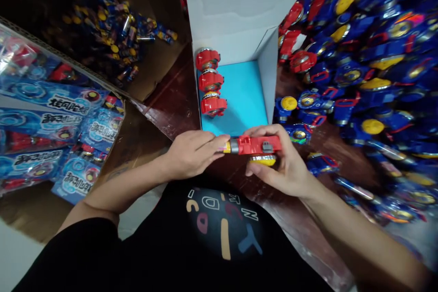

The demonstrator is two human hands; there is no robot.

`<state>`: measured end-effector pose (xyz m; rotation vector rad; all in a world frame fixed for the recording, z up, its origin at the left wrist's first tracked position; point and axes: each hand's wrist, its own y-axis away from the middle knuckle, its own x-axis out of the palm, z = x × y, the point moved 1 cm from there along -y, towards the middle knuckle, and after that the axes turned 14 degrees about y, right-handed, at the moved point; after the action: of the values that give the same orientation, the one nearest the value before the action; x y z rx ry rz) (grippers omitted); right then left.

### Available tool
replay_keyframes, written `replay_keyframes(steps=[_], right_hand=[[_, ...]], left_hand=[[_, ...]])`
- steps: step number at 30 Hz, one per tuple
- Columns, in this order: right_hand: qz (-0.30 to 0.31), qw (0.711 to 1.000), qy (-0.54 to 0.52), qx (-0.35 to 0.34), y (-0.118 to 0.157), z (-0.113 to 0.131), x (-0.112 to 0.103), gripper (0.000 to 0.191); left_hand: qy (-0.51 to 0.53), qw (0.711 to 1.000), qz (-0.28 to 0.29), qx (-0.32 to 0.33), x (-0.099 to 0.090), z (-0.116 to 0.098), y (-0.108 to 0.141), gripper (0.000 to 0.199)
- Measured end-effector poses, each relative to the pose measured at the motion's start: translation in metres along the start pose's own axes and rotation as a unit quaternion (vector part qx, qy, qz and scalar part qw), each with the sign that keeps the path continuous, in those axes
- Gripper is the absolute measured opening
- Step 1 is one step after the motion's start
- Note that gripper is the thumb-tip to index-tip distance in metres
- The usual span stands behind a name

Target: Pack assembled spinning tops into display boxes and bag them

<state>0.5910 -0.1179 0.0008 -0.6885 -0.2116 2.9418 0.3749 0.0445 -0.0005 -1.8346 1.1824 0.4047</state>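
Observation:
In the head view, my right hand is wrapped round a red toy spinning-top launcher with a yellow-and-silver disc on its near side. My left hand pinches a small yellow-ended tube at the launcher's dark grey left end; the fingers hide most of the tube. Both hands are in front of an upright white box with a bright blue bottom. Inside it, along the left wall, three red launchers stand in a row.
On the right lies a large pile of blue and red launchers. A cardboard box at the upper left holds many small yellow-capped tubes. Blue printed toy packets fill another carton at the left. The tabletop is dark reddish brown.

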Motion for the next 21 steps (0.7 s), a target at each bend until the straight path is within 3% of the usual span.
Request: replay_keyframes(steps=[2, 3, 5, 6, 8, 10, 13, 15, 17, 19, 21], right_hand=[[0.033, 0.999, -0.021, 0.032, 0.004, -0.002, 0.000, 0.065], [0.044, 0.999, 0.007, 0.026, 0.005, -0.002, -0.004, 0.085], [0.038, 0.989, 0.143, -0.026, 0.006, -0.002, -0.017, 0.123], [0.030, 0.971, 0.228, -0.069, 0.006, -0.002, -0.025, 0.130], [0.024, 0.921, 0.357, -0.152, 0.007, 0.001, -0.037, 0.119], [0.020, 0.899, 0.396, -0.186, 0.008, 0.006, -0.041, 0.101], [-0.042, 0.936, 0.335, -0.096, 0.007, 0.015, -0.036, 0.076], [-0.078, 0.955, 0.286, -0.014, 0.006, 0.020, -0.032, 0.058], [-0.079, 0.965, 0.248, 0.027, 0.004, 0.022, -0.032, 0.056], [-0.058, 0.973, 0.217, 0.046, 0.001, 0.023, -0.035, 0.067], [-0.059, 0.973, 0.218, 0.050, -0.001, 0.023, -0.041, 0.076]], left_hand=[[-0.026, 0.999, -0.007, 0.022, -0.004, 0.005, -0.002, 0.031], [0.004, 1.000, 0.010, 0.003, -0.007, 0.007, -0.004, 0.031], [0.111, 0.991, 0.052, -0.061, -0.015, 0.011, -0.005, 0.030], [0.167, 0.979, 0.070, -0.094, -0.019, 0.012, -0.005, 0.030], [0.245, 0.955, 0.098, -0.139, -0.024, 0.012, -0.004, 0.026], [0.245, 0.956, 0.095, -0.133, -0.023, 0.010, -0.002, 0.025], [0.093, 0.995, 0.022, -0.016, -0.014, 0.005, 0.001, 0.031], [-0.003, 0.998, -0.028, 0.051, -0.006, 0.002, 0.001, 0.037], [-0.002, 0.998, -0.041, 0.046, -0.002, 0.003, 0.000, 0.039], [0.055, 0.998, -0.025, 0.007, -0.002, 0.009, -0.003, 0.041], [0.079, 0.997, -0.018, -0.013, -0.006, 0.020, -0.006, 0.059]])
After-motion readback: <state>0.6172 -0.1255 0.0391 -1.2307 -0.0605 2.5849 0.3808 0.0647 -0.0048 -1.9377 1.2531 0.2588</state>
